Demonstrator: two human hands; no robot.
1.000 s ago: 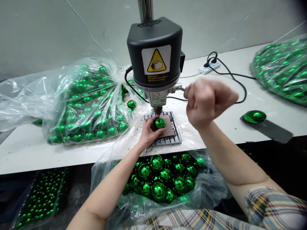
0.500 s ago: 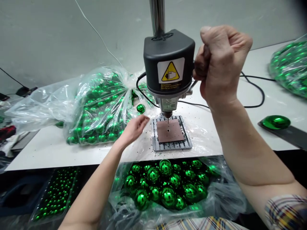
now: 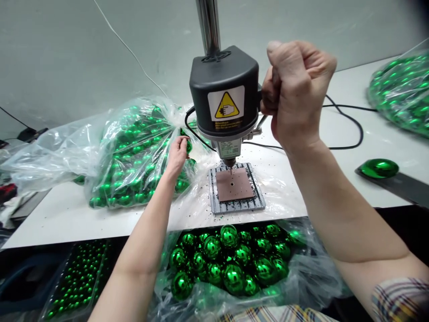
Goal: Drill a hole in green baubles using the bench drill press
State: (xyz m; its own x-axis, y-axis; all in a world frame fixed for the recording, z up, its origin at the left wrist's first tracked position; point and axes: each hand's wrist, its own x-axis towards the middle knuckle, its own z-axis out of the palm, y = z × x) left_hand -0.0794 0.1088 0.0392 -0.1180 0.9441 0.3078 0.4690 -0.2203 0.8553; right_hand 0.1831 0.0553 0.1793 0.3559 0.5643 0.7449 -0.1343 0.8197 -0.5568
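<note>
My left hand [image 3: 177, 154] is at the mouth of a clear plastic bag [image 3: 134, 152] full of shiny green balls, its fingers closed round a green ball [image 3: 189, 146] that they partly cover. My right hand [image 3: 298, 89] is a raised fist round the feed lever [image 3: 263, 120] of a small drill press [image 3: 225, 91]; the grip is mostly hidden inside the fist. Below the chuck, the thin drill bit [image 3: 231, 171] points down over a brown square pad [image 3: 234, 190] with a hole. The pad lies on a grey slotted base plate [image 3: 212, 206] strewn with dark shavings.
Along the table's front edge, an open plastic bag [image 3: 301, 277] holds loose green balls [image 3: 233, 277]. A tray of small green beads [image 3: 75, 277] is at lower left. To the right are a pointed green ornament [image 3: 380, 168], another filled bag [image 3: 402, 94] and a black cable [image 3: 360, 134].
My left hand has moved away from the base plate, up and left to the bag's mouth, and closed on a ball there. My right hand keeps its hold on the lever. The view has shifted slightly.
</note>
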